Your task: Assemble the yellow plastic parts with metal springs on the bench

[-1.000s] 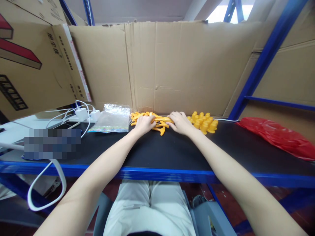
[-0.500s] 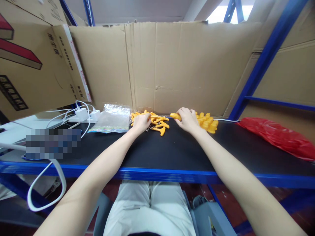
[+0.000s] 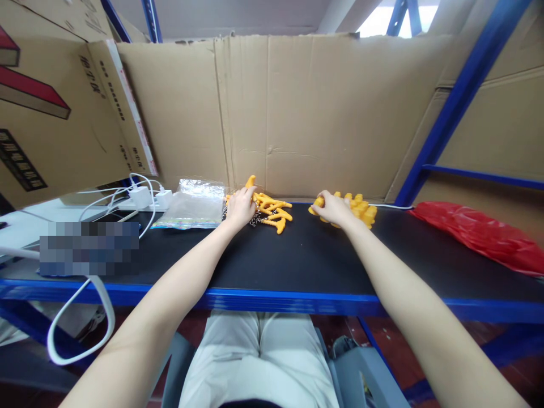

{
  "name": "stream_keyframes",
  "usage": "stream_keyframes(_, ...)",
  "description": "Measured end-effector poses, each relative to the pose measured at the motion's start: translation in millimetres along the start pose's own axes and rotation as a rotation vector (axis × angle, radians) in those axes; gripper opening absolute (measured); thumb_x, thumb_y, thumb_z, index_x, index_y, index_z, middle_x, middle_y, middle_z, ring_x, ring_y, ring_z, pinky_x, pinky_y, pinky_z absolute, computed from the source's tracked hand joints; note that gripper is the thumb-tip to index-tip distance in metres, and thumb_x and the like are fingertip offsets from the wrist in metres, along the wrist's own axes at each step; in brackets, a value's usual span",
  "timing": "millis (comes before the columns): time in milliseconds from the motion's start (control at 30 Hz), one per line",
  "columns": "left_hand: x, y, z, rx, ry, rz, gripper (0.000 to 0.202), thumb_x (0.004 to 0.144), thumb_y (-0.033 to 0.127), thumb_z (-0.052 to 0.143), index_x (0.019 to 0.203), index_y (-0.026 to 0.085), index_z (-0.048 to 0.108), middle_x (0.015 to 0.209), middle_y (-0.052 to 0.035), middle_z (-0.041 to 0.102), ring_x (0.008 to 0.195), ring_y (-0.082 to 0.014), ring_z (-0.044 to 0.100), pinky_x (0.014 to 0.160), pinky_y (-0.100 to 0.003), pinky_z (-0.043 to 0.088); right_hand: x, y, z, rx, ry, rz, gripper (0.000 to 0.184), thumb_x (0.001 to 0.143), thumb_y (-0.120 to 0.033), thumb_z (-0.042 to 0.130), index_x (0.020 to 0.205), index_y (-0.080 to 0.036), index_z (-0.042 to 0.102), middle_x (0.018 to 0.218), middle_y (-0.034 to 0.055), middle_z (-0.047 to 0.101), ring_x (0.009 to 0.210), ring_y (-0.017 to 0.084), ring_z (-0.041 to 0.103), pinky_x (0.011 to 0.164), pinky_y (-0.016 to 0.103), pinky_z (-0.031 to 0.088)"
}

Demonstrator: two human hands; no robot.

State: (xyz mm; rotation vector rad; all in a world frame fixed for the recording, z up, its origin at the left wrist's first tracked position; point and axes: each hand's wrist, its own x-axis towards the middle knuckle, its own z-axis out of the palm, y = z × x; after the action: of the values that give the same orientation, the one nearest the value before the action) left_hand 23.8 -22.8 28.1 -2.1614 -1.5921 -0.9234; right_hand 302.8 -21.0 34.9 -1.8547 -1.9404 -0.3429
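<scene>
Near the back edge of the bench [image 3: 297, 266], two hands appear. The left hand [image 3: 241, 208] grips one upright yellow handle [image 3: 250, 181] above a heap of yellow handles [image 3: 284, 215], too overlapped to count. The right hand [image 3: 338, 209] curls round one yellow cup [image 3: 317, 202] beside a partly hidden cup cluster [image 3: 365, 212]. One clear bag [image 3: 193, 207] lies left of the heap; one red bag [image 3: 476, 232], right of the cluster.

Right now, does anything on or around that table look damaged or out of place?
Slightly: the cardboard has a torn, ragged top edge, and a white cable droops past the edge of the table. The yellow pieces lie jumbled with chains.
</scene>
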Motion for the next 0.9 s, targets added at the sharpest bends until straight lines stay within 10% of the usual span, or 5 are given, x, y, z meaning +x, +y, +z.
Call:
stream_keyframes(500,-5.7,-6.0,26.6,0.036,-0.325,-0.044,0.047,0.091,0.031,0.026,0.134,0.023,0.041,0.134,-0.0124,0.047,0.128,-0.0297,0.036,0.101,-0.054,0.029,3.7,18.0,22.9,-0.071,-0.063,-0.139,0.03,0.082,-0.033,0.054,0.104,-0.019,0.069,0.105,0.0204,0.062,0.104,0.04,0.053,0.084,0.065,0.03)
stream_keyframes(900,-2.5,-5.2,17.2,0.036,-0.143,-0.075,0.039,0.091,0.034,0.031,0.118,0.019,0.055,0.122,-0.0131,0.054,0.118,-0.0275,0.045,0.099,-0.049,0.033,-4.0,2.7,5.9,-0.098,-0.106,-0.141,0.056,0.081,-0.032,0.057,0.135,-0.022,0.044,0.145,0.0173,0.032,0.13,0.039,0.03,0.097,0.065,0.023)
